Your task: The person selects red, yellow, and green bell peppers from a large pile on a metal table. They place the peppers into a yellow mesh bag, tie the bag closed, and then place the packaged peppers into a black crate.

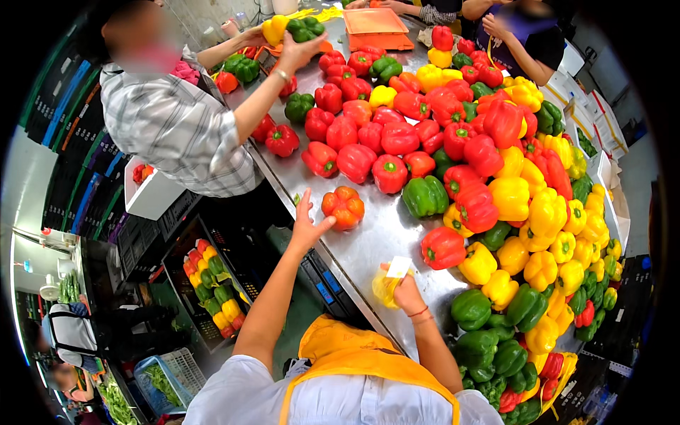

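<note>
My left hand (312,223) is spread beside an orange-red bell pepper (343,207) that rests near the edge of the steel table (366,260). The thumb comes up to the pepper's lower left side; whether it touches I cannot tell. In my right hand (408,289) are a crumpled yellow net bag (385,288) and a small white tag (398,266), held low over the tabletop. A red bell pepper (443,248) lies up and to the right of that hand. Farther up sits a green bell pepper (425,196).
A large heap of red, yellow and green peppers (510,196) covers the right side. On the left a co-worker (175,127) holds yellow and green peppers (305,29). An orange scale (377,29) stands at the far end. Below the table edge, a black crate (186,287) holds bagged peppers.
</note>
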The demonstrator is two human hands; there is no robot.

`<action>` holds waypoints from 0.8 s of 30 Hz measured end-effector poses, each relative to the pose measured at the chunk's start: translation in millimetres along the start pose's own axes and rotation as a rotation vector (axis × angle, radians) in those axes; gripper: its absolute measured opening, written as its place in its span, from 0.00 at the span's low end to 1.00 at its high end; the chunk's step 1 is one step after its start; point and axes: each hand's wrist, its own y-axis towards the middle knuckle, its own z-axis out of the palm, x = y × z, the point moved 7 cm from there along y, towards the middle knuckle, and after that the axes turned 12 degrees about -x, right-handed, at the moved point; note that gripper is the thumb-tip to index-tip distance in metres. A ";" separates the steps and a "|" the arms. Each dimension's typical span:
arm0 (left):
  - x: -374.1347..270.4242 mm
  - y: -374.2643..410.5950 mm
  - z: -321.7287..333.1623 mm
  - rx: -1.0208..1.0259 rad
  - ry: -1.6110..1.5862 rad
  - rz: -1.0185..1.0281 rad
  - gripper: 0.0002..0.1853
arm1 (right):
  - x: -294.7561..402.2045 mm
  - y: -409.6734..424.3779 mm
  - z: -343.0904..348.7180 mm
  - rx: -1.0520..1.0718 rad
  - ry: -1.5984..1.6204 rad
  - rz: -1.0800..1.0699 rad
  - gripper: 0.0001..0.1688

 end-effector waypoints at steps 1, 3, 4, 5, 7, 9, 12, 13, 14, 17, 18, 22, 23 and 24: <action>-7.8 -2.7 3.3 0.015 0.026 0.016 0.52 | -8.8 -2.3 2.6 0.009 0.009 0.016 0.16; -8.4 -1.8 14.5 0.044 0.050 0.164 0.53 | -29.4 -3.3 6.6 0.038 0.012 0.026 0.15; -12.7 -3.1 18.5 0.041 0.111 0.247 0.54 | -35.4 -4.7 8.7 0.062 -0.004 0.041 0.15; -16.9 -4.5 22.7 0.036 0.173 0.329 0.54 | -42.3 -5.6 10.6 0.086 -0.020 0.056 0.15; -19.1 -7.7 29.6 0.029 0.169 0.343 0.53 | -49.1 -6.9 12.0 0.097 -0.061 0.034 0.14; -17.0 -7.9 31.0 0.026 0.162 0.331 0.53 | -50.4 -9.0 13.2 0.098 -0.064 0.046 0.13; -14.0 -7.1 30.1 0.030 0.108 0.269 0.49 | -46.5 -12.3 12.6 0.103 -0.119 0.037 0.14; -7.9 -5.5 29.4 0.016 0.056 0.233 0.47 | -46.1 -12.9 12.7 0.103 -0.139 0.032 0.14; 4.1 -2.8 30.8 0.002 0.003 0.198 0.45 | -45.2 -15.9 12.4 0.107 -0.140 0.045 0.13; 16.7 -2.1 22.2 -0.094 -0.080 0.154 0.33 | -61.1 -17.9 17.7 0.150 -0.167 0.045 0.13; 13.3 -5.3 18.0 -0.118 -0.100 0.110 0.31 | -63.4 -18.6 19.3 0.164 -0.179 0.058 0.12; 20.2 -14.3 4.3 -0.247 -0.018 0.084 0.22 | -68.5 -20.5 25.9 0.159 -0.205 0.002 0.12; 20.4 -15.1 3.9 -0.250 -0.012 0.092 0.21 | -72.7 -20.4 25.9 0.155 -0.214 0.010 0.12; 18.4 -17.3 5.3 -0.249 -0.008 0.097 0.21 | -74.5 -20.6 24.4 0.148 -0.226 0.021 0.12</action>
